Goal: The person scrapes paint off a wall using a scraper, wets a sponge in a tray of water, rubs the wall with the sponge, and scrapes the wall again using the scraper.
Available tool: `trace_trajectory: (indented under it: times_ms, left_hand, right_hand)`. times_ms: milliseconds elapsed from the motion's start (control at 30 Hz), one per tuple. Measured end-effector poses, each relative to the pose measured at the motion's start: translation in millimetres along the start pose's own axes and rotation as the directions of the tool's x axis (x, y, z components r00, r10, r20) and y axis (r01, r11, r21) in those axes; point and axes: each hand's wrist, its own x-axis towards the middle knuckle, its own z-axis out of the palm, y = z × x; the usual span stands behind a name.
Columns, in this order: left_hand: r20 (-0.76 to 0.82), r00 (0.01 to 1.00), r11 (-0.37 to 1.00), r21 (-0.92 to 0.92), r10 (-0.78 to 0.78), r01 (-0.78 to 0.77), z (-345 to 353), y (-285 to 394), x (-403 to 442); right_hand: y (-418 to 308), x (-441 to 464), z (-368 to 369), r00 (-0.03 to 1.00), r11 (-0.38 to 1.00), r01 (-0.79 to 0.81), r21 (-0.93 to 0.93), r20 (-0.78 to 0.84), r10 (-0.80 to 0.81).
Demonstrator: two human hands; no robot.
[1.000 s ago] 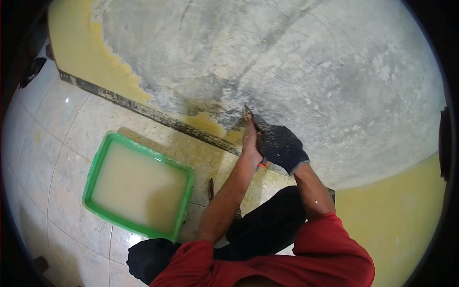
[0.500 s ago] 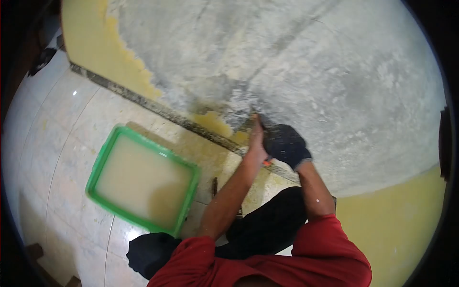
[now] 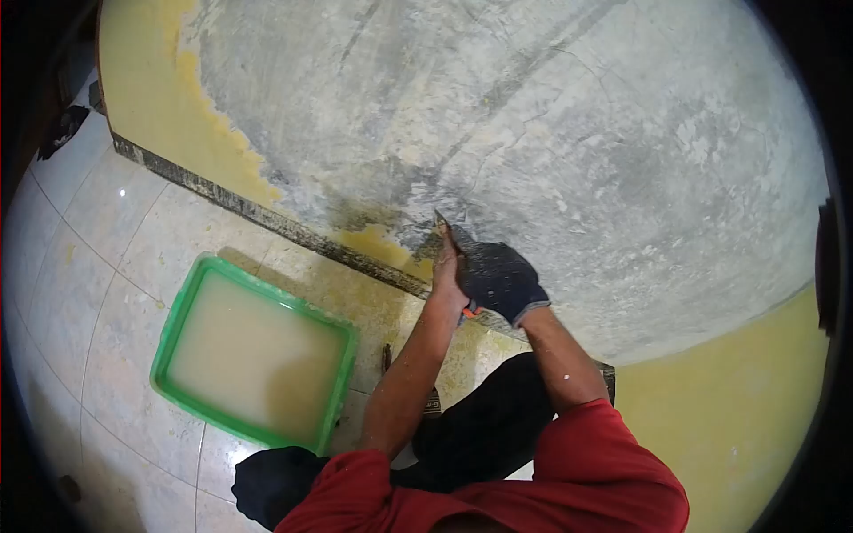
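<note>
Both of my hands are together at the foot of a stripped grey wall (image 3: 569, 178). My bare left hand (image 3: 447, 271) is closed along a narrow hand tool, whose pointed tip (image 3: 439, 217) pokes out past the fingers against the wall. An orange end (image 3: 470, 312) of the tool shows near my wrist; most of it is covered, so its exact kind is hidden. My right hand (image 3: 502, 280), in a dark knitted glove, presses closed against the same tool; its fingers are largely out of sight. Yellow paint remnants (image 3: 378, 244) lie just left of the tip.
A green basin (image 3: 164, 346) of cloudy water stands on the tiled floor (image 3: 124, 355) to the left. A dark speckled skirting strip (image 3: 267, 216) runs along the wall's base. Near my left forearm lies a thin dark object (image 3: 386, 358). My bent knees flank my arms.
The camera view has shifted, so wall and basin sit further left and lower. Both hands moved left in view with the tool, and its pointed tip shows more sharply.
</note>
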Motion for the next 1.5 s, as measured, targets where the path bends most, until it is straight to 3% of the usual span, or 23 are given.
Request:
trace_trajectory:
  times_ms: [33, 100, 133, 233, 333, 467, 567, 700, 733, 833, 867, 967, 1000, 1033, 1100, 1167, 1200, 1233, 1300, 1367, 1433, 1467, 1500]
  left_hand:
    - [-0.064, 0.998, 1.000, 0.020, 0.004, -0.002, 4, 6, -10]
    - [-0.237, 0.969, 0.983, 0.179, 0.072, -0.029, 6, 13, -11]
    - [-0.120, 0.991, 0.993, 0.107, 0.056, -0.044, -4, 14, -2]
    - [0.126, 0.990, 0.998, -0.003, -0.060, 0.061, -5, 6, -2]
    - [-0.282, 0.959, 0.988, 0.153, 0.037, 0.007, 21, 11, -20]
    - [0.037, 0.997, 0.998, -0.004, 0.067, -0.067, -11, 18, -2]
    - [-0.071, 0.997, 1.000, 0.028, 0.006, -0.004, -4, 16, -10]
    - [-0.269, 0.959, 0.976, 0.216, 0.089, -0.030, 17, 15, -19]
    - [-0.024, 0.999, 0.996, 0.080, 0.043, -0.041, 6, 17, -14]
    - [-0.025, 1.000, 0.999, 0.036, -0.005, 0.006, -5, 20, -6]
    - [-0.080, 0.995, 0.996, 0.054, -0.061, 0.066, -15, 16, 0]
    - [-0.227, 0.973, 0.989, 0.145, 0.024, 0.009, -3, 16, -1]
    - [0.007, 0.996, 0.992, 0.086, 0.089, -0.089, -24, 9, 14]
    - [0.016, 0.998, 0.994, 0.083, 0.067, -0.068, -14, 7, 7]
    - [0.089, 0.996, 0.999, 0.041, 0.002, -0.006, -5, 18, -10]
    - [-0.031, 0.996, 0.988, 0.133, 0.087, -0.082, -23, 13, 6]
    - [-0.127, 0.986, 0.983, 0.157, 0.113, -0.092, -19, 14, 7]
    - [-0.216, 0.969, 0.980, 0.179, 0.120, -0.082, -14, 10, 9]
    - [-0.025, 0.999, 0.999, 0.033, 0.038, -0.037, -4, 11, 8]
    - [-0.050, 0.999, 1.000, 0.008, -0.011, 0.011, -1, 11, -3]
    - [-0.223, 0.975, 0.989, 0.144, 0.010, 0.023, 8, 26, -11]
    - [-0.218, 0.974, 0.989, 0.144, 0.061, -0.029, 12, 28, -15]
    - [-0.216, 0.973, 0.988, 0.142, 0.087, -0.057, 13, 21, -19]
  right_hand:
    - [-8, 4, -11, 1.000, 1.000, 0.008, 0.014, 0.003, -0.008]
    - [-22, 17, -36, 0.941, 0.951, -0.284, 0.125, 0.226, 0.251]
    - [-15, 13, -27, 0.980, 0.999, 0.020, -0.047, 0.197, -0.010]
    - [-22, 9, -15, 0.987, 0.989, -0.144, -0.038, 0.060, 0.146]
    - [-19, 12, -22, 0.977, 0.985, -0.168, 0.039, 0.141, 0.161]
    - [-11, 7, 8, 0.993, 0.993, -0.106, -0.054, 0.044, 0.108]
    - [-6, 0, -7, 0.987, 0.985, 0.142, -0.094, 0.088, -0.134]
    - [1, -1, -5, 0.989, 0.985, 0.140, -0.105, 0.063, -0.134]
    - [-2, -1, 4, 0.988, 0.985, 0.144, -0.095, -0.043, -0.149]
    - [-6, 2, 2, 0.994, 0.994, 0.113, 0.014, -0.010, -0.112]
    - [-8, 9, -5, 0.984, 0.999, -0.035, 0.023, 0.177, 0.030]
    - [-26, 21, -24, 0.912, 0.952, -0.301, 0.056, 0.309, 0.270]
    - [-13, 13, -6, 0.987, 0.996, -0.088, 0.029, 0.135, 0.084]
    - [-5, 8, 3, 0.991, 0.991, 0.125, -0.039, -0.035, -0.127]
    - [-3, 7, 3, 0.997, 0.997, 0.071, -0.021, 0.010, -0.071]
    - [-11, 10, -20, 0.974, 0.994, 0.090, -0.061, 0.213, -0.075]
    - [-19, 17, -21, 0.967, 0.985, -0.168, 0.035, 0.200, 0.158]
    - [-20, 18, -15, 0.967, 0.985, -0.169, 0.028, 0.199, 0.160]
    - [-15, 15, -6, 0.987, 0.995, -0.081, -0.066, 0.136, 0.089]
    - [-15, 9, -9, 0.990, 0.997, -0.074, -0.011, 0.123, 0.075]
    - [-27, 20, -32, 0.932, 0.959, -0.271, 0.080, 0.269, 0.241]
    - [-13, 15, -14, 0.979, 0.997, -0.076, 0.007, 0.191, 0.073]
    - [-11, 11, -6, 0.976, 0.996, -0.088, -0.003, 0.198, 0.087]
